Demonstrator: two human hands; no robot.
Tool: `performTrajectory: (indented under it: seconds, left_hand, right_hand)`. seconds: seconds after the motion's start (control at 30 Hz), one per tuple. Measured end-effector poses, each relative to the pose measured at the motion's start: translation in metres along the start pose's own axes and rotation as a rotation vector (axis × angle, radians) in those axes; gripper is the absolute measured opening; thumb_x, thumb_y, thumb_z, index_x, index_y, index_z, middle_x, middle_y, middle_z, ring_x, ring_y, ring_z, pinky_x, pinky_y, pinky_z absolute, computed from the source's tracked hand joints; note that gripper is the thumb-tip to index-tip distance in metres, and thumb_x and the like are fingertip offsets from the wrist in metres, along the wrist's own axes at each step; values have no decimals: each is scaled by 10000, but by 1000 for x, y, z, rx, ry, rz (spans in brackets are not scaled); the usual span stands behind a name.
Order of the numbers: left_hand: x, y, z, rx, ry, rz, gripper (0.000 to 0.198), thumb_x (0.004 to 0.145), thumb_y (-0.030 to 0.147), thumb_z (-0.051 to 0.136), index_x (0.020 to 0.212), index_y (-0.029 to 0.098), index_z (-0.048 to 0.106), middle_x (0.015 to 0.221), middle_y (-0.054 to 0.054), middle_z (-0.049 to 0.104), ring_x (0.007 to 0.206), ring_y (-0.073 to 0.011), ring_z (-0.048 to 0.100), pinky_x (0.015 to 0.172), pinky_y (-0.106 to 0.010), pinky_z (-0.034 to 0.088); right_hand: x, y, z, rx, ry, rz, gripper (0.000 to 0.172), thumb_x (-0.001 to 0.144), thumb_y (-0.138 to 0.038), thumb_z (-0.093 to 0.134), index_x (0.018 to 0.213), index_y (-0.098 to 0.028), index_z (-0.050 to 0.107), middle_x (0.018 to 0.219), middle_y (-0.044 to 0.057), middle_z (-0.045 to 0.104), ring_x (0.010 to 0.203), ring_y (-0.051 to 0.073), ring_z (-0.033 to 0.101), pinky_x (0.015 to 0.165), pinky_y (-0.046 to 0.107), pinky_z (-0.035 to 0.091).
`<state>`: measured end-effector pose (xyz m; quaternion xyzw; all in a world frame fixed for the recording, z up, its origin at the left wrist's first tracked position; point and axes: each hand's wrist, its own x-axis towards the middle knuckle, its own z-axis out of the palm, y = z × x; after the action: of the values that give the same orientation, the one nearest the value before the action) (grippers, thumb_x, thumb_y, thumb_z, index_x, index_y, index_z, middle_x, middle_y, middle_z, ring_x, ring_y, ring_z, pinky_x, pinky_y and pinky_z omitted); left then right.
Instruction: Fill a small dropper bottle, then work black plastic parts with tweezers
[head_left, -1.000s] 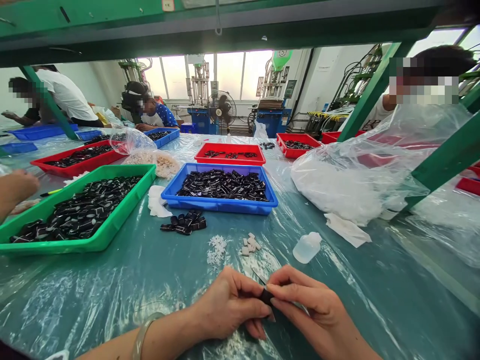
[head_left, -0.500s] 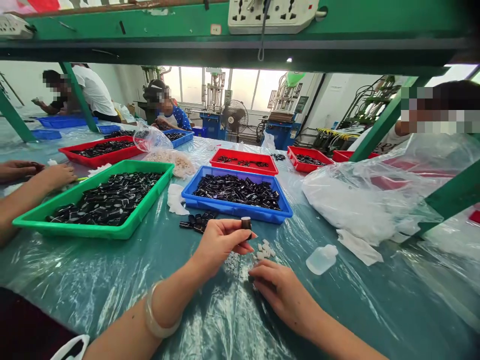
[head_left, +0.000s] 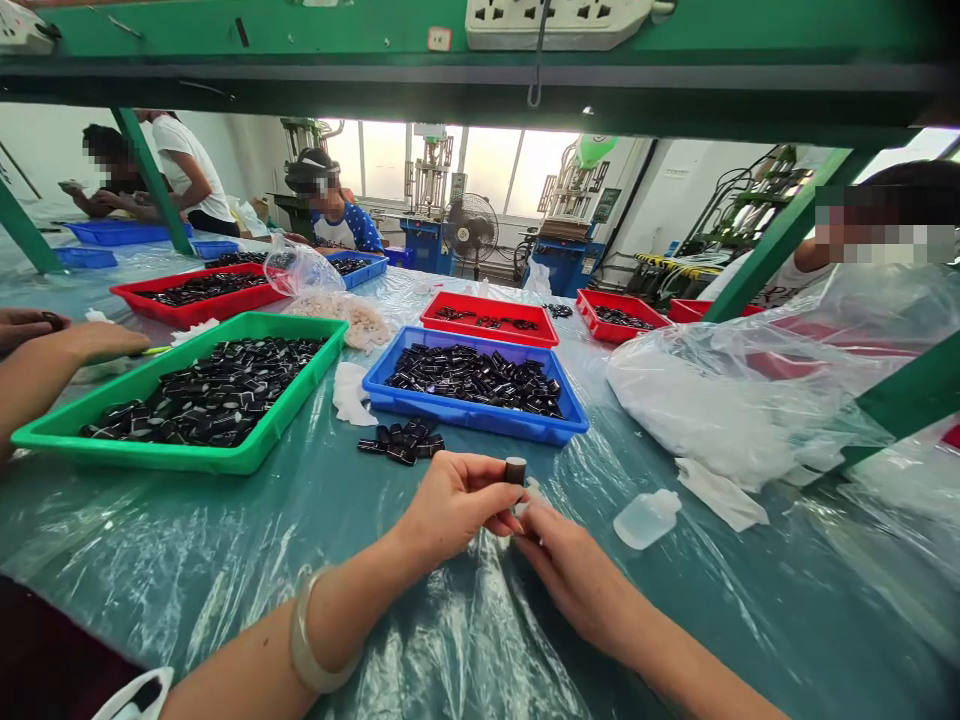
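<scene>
Pinch: left hand (head_left: 450, 508) holds a black part (head_left: 515, 475) near upright between thumb and fingers, pale end up.
Right hand (head_left: 570, 560) has fingertips gathered just below it; cannot tell whether they grip anything. Judgement: a low, firm pinch with hands close should steady the part and leave its end clear. Beyond: translucent bottle (head_left: 646, 518) rightward, loose black parts (head_left: 401, 442) leftward, then filled blue tray (head_left: 465, 416), red tray (head_left: 489, 338) behind.

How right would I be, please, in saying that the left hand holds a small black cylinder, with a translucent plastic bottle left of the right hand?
Not quite: the head view shows the translucent plastic bottle to the right of the right hand, not left; the left hand does hold the small black cylinder.
</scene>
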<state>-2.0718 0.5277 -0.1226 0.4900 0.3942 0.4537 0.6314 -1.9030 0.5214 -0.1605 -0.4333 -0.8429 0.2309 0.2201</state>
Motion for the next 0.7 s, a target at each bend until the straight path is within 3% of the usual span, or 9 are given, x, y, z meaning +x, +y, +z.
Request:
performTrajectory:
  seconds: [0.1,0.17,0.27,0.33,0.43,0.7]
  left_hand:
    - [-4,-3,4,75,-146,-38,248,674,321,670,786,103,707,594,-21,608,514,-103,557,515,-209,464]
    - [-8,-8,7,146,-296,-101,227,696,321,653,787,121,709,570,-1,578,495,-92,538,489,-190,441]
    - [-11,-16,10,219,-458,-199,227,712,336,645,803,137,707,567,13,550,491,-87,525,477,-179,426]
    - [-12,-21,10,249,-516,-241,251,724,356,637,830,139,707,581,12,540,507,-90,522,490,-182,435]
    - [-12,-24,10,275,-573,-260,271,747,370,623,872,145,707,613,8,543,532,-90,516,510,-183,444]
    - [-13,-27,10,289,-626,-281,235,766,343,619,850,140,703,592,12,524,524,-78,490,503,-169,433]
  right_hand:
    - [-17,-3,-28,127,-12,106,233,940,-284,339,776,-199,480,695,14,536,626,162,510,567,287,454]
    - [-26,-4,-43,398,-53,185,246,931,-358,394,799,-186,510,704,11,546,653,153,524,596,270,450]
    - [-36,-4,-50,880,-123,282,266,855,-418,555,772,-166,536,714,4,536,653,131,520,615,251,420]
    - [-41,-2,-48,1046,-191,314,270,821,-407,616,764,-153,544,693,-5,527,621,111,504,603,239,402]
    - [-45,2,-42,1146,-278,357,269,804,-385,649,771,-140,543,654,-13,534,583,89,492,593,221,391]
    - [-48,1,-39,1151,-340,456,270,771,-368,664,752,-144,515,605,-28,541,527,76,513,558,203,421]
